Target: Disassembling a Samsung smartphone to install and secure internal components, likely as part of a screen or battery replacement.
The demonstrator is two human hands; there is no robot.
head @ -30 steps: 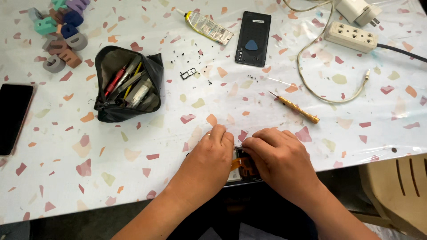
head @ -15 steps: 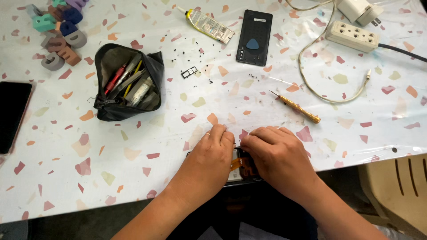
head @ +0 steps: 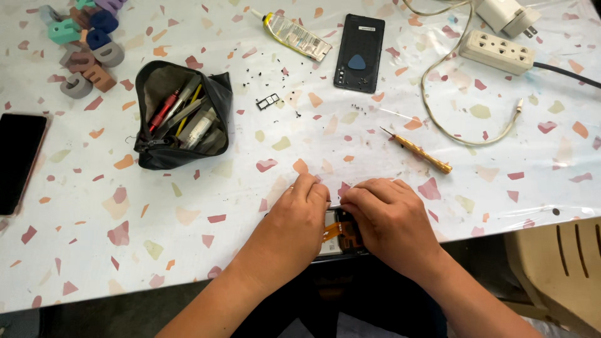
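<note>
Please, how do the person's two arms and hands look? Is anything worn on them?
Both forearms are bare, with no sleeves in view. The left hand wears a thin ring on one finger. The right hand shows no ring, glove or watch.

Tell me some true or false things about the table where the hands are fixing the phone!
1. Both hands, left hand and right hand, are on the opened phone. True.
2. The yellow-handled screwdriver is held in the right hand. False: it lies on the table, apart from the hands.
3. The black tool pouch is zipped shut. False: it is open, tools showing.
4. A blue pick lies on the phone's black back cover. True.
</note>
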